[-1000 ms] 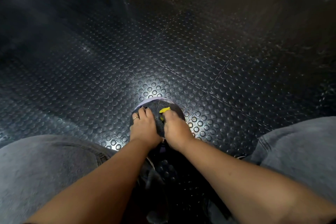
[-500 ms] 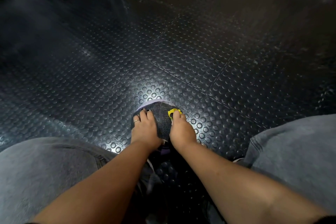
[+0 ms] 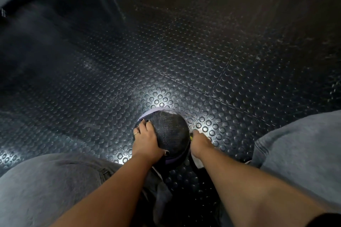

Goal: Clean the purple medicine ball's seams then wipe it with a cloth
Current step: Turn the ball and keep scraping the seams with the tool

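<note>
While the medicine ball (image 3: pixel 170 130) is sitting on the studded floor (image 3: pixel 184 60) between our knees (image 3: pixel 46 186), we are steadying it with the left hand (image 3: pixel 145 140), whose fingers are bending over the ball's upper left side and gripping it. The right hand (image 3: pixel 200 143) is pressing against the ball's right side and is holding a small yellow tool (image 3: pixel 191 136). Only a sliver of the tool is showing at the ball's edge, so we cannot tell what kind it is. We are judging that the seam cleaning is under way and the wiping is not yet begun.

The main risk, we are thinking, is coming from the round shape, because the ball is resting on one small spot. If the right hand is pushing harder than the left is holding, the ball may roll away to its left or turn under the tool. The tool is working low on the ball's right side, where we are hardly seeing it, so it may slip off its line. A pale piece (image 3: pixel 197 161) is lying just beside the ball, under the right wrist. It may be the cloth, but we cannot tell.
</note>
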The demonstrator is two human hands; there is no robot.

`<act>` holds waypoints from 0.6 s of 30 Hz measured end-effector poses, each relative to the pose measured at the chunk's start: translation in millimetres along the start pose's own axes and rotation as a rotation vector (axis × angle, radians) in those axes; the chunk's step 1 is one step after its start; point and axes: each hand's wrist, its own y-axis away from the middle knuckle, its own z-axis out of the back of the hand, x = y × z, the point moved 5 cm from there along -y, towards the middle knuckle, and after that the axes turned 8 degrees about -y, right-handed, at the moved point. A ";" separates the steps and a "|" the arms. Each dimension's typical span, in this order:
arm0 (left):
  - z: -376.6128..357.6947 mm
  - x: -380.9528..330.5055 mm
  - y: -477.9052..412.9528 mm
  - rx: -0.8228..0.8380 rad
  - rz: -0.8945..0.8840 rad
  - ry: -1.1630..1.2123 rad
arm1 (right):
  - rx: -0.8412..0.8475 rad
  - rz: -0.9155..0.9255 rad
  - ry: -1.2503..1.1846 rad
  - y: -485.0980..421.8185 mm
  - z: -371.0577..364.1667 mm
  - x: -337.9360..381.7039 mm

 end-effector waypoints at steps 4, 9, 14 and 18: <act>3.0 12.5 -9.7 0.023 0.046 0.072 | -0.085 -0.028 -0.089 -2.8 -2.3 -0.2; 12.3 21.4 -29.0 0.079 0.072 0.180 | -0.254 0.126 -0.273 -16.6 36.1 39.8; 11.2 21.9 -32.7 0.091 0.052 0.164 | -0.153 0.595 -0.009 4.4 18.2 96.4; 13.4 25.6 -35.6 0.092 0.047 0.177 | -0.130 0.407 0.066 -3.7 9.0 54.8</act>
